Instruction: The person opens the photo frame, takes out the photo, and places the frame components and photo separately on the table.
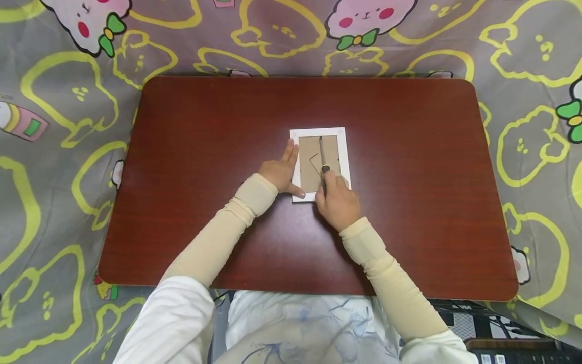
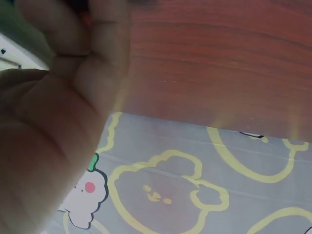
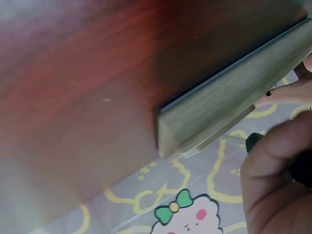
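Note:
A picture frame with a white border (image 1: 343, 151) lies back side up on the table, its brown backing board (image 1: 332, 146) facing me. Along the left border my left hand (image 1: 281, 172) rests with straight fingers, its thumb at the lower left corner. My right hand (image 1: 340, 201) grips a screwdriver (image 1: 323, 154) by its dark handle with a yellow band. The shaft points away from me over the board, its tip close to the board's top edge. In the right wrist view, the frame's side (image 3: 224, 87) stands on the tabletop near my curled right fingers (image 3: 275, 170).
The reddish-brown table (image 1: 204, 126) has rounded corners and reaches widely around the frame. Behind it and at the sides hangs a grey cloth (image 1: 536, 167) with yellow cartoon outlines. At the lower right, below the table edge, are cables and a dark device (image 1: 514, 351).

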`<act>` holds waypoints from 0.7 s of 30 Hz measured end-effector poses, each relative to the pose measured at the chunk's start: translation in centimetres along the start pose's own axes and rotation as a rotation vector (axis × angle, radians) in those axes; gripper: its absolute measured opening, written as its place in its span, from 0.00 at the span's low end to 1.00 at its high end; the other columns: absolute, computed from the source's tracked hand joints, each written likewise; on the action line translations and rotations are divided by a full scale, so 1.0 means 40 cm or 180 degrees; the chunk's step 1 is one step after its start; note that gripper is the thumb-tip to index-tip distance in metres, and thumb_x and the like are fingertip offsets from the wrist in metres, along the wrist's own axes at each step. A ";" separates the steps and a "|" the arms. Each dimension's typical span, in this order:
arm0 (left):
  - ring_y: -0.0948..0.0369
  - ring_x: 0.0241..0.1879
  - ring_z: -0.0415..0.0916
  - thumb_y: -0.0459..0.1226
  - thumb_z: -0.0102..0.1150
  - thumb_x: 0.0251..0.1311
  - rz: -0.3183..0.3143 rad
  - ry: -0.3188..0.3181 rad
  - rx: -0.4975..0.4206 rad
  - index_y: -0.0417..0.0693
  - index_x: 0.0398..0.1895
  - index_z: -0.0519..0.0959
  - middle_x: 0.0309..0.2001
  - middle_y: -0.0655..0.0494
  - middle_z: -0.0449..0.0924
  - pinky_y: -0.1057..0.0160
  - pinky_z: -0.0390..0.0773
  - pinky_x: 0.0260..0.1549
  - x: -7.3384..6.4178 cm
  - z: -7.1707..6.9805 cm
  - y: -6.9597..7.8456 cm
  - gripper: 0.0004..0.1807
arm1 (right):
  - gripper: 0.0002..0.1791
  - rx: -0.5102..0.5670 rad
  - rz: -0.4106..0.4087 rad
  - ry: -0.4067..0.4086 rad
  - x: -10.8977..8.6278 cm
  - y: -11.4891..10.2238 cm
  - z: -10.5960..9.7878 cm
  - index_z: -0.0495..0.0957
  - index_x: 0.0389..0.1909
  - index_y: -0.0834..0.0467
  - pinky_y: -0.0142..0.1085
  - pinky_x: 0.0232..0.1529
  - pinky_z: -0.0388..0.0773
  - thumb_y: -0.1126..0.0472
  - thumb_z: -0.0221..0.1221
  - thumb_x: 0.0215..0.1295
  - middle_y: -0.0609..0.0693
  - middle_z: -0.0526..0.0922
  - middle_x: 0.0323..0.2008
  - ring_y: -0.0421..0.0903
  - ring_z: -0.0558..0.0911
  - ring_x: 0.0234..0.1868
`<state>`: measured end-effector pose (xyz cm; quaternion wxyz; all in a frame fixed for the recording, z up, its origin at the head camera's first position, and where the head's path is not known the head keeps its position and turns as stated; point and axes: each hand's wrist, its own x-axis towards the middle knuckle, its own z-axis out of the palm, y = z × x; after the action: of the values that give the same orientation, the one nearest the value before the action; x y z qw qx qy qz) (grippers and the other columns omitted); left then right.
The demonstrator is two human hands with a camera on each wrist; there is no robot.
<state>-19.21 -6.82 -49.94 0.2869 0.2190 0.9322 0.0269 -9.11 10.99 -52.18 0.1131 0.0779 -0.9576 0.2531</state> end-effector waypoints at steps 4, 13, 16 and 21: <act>0.52 0.30 0.79 0.71 0.67 0.42 0.0074 -0.0010 -0.0008 0.42 0.80 0.27 0.79 0.43 0.18 0.55 0.79 0.30 0.000 0.002 -0.008 0.78 | 0.13 -0.0106 -0.0072 0.0234 0.011 -0.015 0.008 0.71 0.47 0.62 0.57 0.16 0.74 0.62 0.57 0.64 0.62 0.77 0.27 0.62 0.76 0.20; 0.51 0.32 0.79 0.71 0.66 0.44 0.0167 -0.0060 -0.0078 0.42 0.79 0.25 0.78 0.43 0.16 0.53 0.80 0.35 -0.003 0.003 -0.015 0.78 | 0.09 -0.0158 -0.0405 0.0498 0.061 -0.029 -0.040 0.76 0.40 0.62 0.55 0.12 0.71 0.63 0.56 0.59 0.61 0.75 0.20 0.60 0.74 0.16; 0.51 0.31 0.79 0.70 0.67 0.44 0.0164 -0.0078 -0.0112 0.42 0.79 0.24 0.78 0.43 0.15 0.55 0.80 0.33 0.001 0.004 -0.016 0.78 | 0.09 -0.0142 -0.0405 0.0395 0.082 -0.026 -0.069 0.81 0.37 0.61 0.56 0.15 0.72 0.63 0.56 0.58 0.60 0.76 0.19 0.60 0.75 0.17; 0.52 0.29 0.78 0.71 0.67 0.44 0.0141 -0.0096 -0.0056 0.41 0.79 0.25 0.78 0.41 0.16 0.55 0.79 0.30 0.013 0.012 -0.020 0.79 | 0.09 -0.0072 -0.0356 0.0149 0.135 -0.029 -0.115 0.85 0.35 0.60 0.58 0.21 0.74 0.63 0.57 0.60 0.59 0.78 0.19 0.61 0.77 0.19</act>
<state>-19.66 -7.37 -50.75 0.3022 0.2374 0.9224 0.0382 -13.25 11.79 -46.38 0.1502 0.1241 -0.9517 0.2373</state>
